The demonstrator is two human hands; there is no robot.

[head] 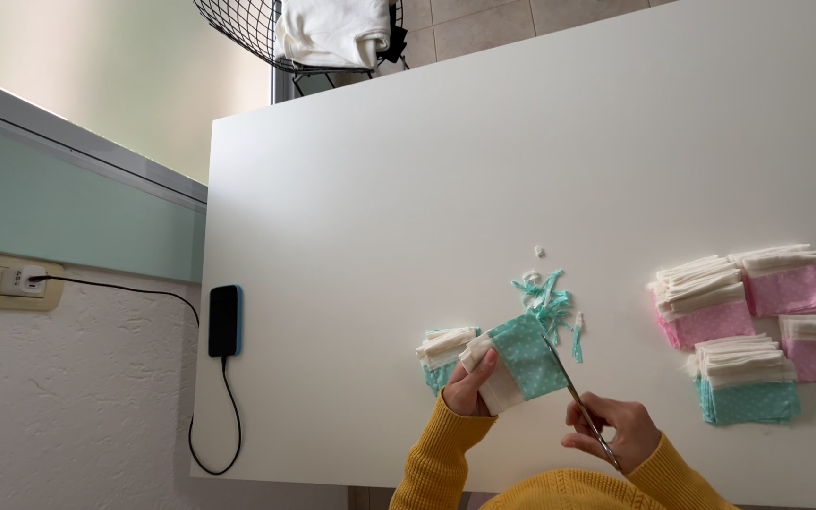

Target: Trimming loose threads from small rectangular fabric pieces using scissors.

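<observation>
Head view looks down on the white surface (484,189), its left edge near a wall where a dark phone (225,320) lies charging on a cable (229,416). Beyond the far edge, a wire basket (238,24) holds white cloth (332,28). Toward the right edge sit stacks of folded pieces, pink dotted (790,283) and one teal dotted (748,397), which I judge finished. Near the front edge a small teal stack (444,354) waits just beside my left hand (469,387). That hand's grip clenches a teal dotted fabric piece with cream lining (521,364), held up just above the front edge. My right hand (616,434) grasps the scissors (573,387), blades at the piece's right side. Teal trimmings (550,302) lie just beyond, suggesting most trimming is done and a few pieces are left.
</observation>
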